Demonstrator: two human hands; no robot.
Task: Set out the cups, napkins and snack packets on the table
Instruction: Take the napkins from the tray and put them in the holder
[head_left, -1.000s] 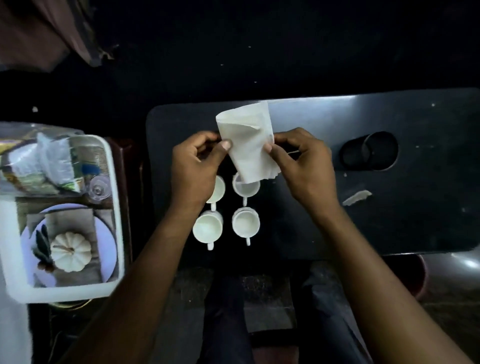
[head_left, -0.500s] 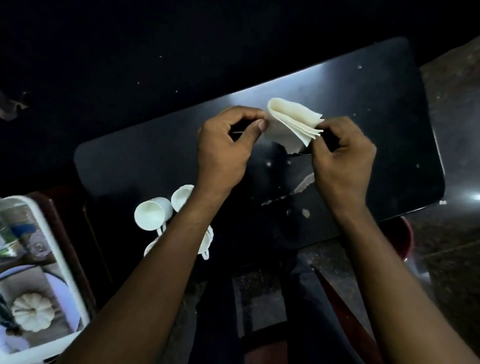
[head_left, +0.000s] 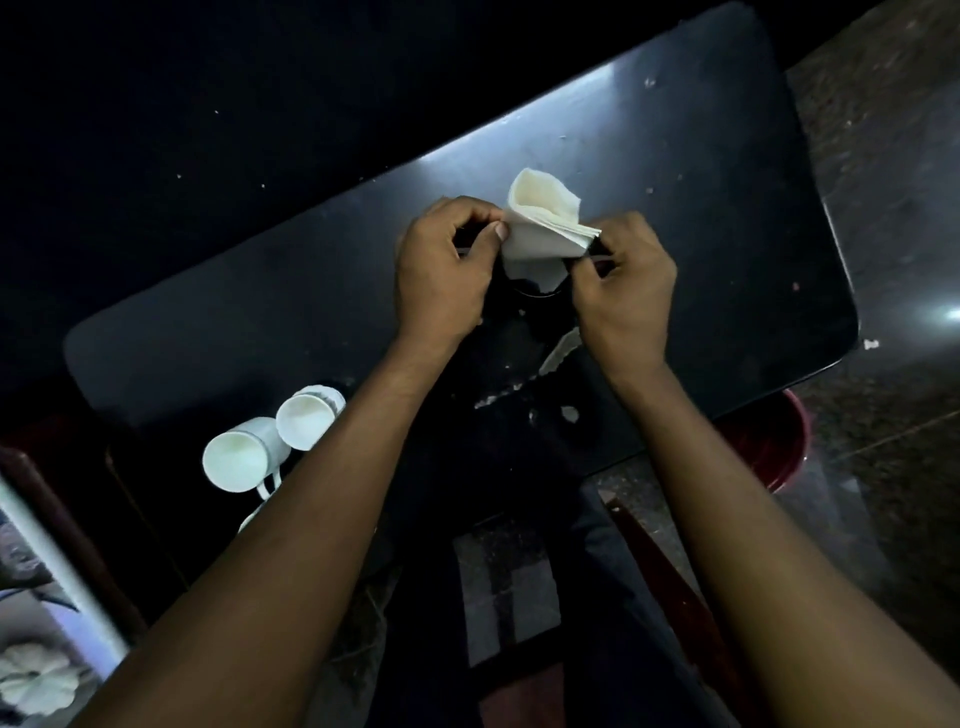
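Both hands hold a folded stack of white napkins (head_left: 540, 223) above the middle of the black table (head_left: 260, 312). My left hand (head_left: 441, 270) pinches its left edge with thumb and forefinger. My right hand (head_left: 626, 288) pinches the right edge. The napkins' lower end dips into a dark round holder (head_left: 535, 291), mostly hidden between my hands. White cups (head_left: 244, 457) stand at the table's near left; two show fully, others are hidden by my left forearm. No snack packets are clearly visible.
A torn white scrap (head_left: 558, 353) and crumbs lie on the table below my right hand. A white tray (head_left: 57, 566) with a pumpkin ornament (head_left: 36, 686) sits at the lower left. A red bucket (head_left: 769, 441) stands under the table's near right corner.
My view has swung right and downward, so the cups and tray slid to the left. Both hands carried the napkins rightward and lowered them onto the dark holder.
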